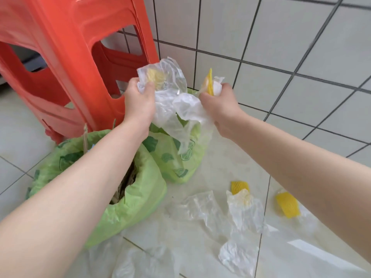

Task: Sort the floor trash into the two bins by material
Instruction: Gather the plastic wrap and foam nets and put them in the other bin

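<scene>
Two bins lined with green leaf-print bags stand on the floor. The near bin (140, 199) holds cardboard scraps. The far bin (180, 167) sits by the wall corner. Above the far bin, my left hand (138, 103) grips a crumpled clear plastic bag (166, 81) with something yellow inside. My right hand (218, 105) is shut on a bundle of clear plastic and a yellow foam net (209, 83). Clear plastic hangs between both hands down toward the far bin. On the floor lie more clear bags (202, 207) and yellow foam nets (288, 205).
A stack of red plastic stools (76, 57) stands at the left, right behind the bins. White tiled walls meet in the corner behind the far bin. More clear plastic (236, 255) and a foam net in plastic (240, 188) lie on the pale floor tiles at lower right.
</scene>
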A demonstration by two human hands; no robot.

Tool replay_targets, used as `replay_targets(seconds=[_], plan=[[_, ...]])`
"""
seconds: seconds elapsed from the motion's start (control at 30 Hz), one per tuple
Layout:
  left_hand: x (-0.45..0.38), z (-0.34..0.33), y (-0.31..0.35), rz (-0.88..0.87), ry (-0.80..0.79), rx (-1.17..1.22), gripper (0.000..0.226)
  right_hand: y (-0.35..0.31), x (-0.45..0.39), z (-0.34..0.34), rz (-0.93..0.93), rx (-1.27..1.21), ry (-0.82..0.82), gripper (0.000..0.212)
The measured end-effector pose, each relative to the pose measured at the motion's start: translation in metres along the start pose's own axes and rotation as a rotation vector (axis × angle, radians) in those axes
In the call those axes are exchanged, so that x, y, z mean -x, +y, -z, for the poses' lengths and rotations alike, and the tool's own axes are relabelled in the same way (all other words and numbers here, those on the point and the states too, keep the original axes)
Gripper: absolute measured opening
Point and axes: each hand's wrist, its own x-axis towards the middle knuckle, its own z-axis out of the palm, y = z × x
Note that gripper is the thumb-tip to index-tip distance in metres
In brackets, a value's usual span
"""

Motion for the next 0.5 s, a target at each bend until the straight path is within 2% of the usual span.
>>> replay_targets(seconds=[0.13, 0.27, 0.33, 0.4, 0.5], plan=[[-0.025, -0.014, 0.002, -0.095, 0.039, -0.043, 0.004, -0.007, -0.026, -0.019, -0.018, -0.07, 0.027, 0.044], [-0.043, -0.02, -0.012, -0.28, -0.065, -0.031, 0.01, -0.002, -0.045, -0.037, -0.009, -0.149, 0.059, 0.048], [-0.049, -0.025, -0.021, -0.303, -0.088, -0.108, 0.017, 0.004, -0.053, -0.044, 0.018, -0.142, 0.06, 0.049], [-0.054, -0.031, -0.03, -0.224, -0.12, -0.33, 0.026, 0.012, -0.058, -0.051, 0.097, 0.041, 0.049, 0.05], [-0.056, -0.033, -0.048, 0.062, -0.328, -0.869, 0.052, 0.032, -0.064, -0.061, 0.259, 0.66, -0.063, 0.051]])
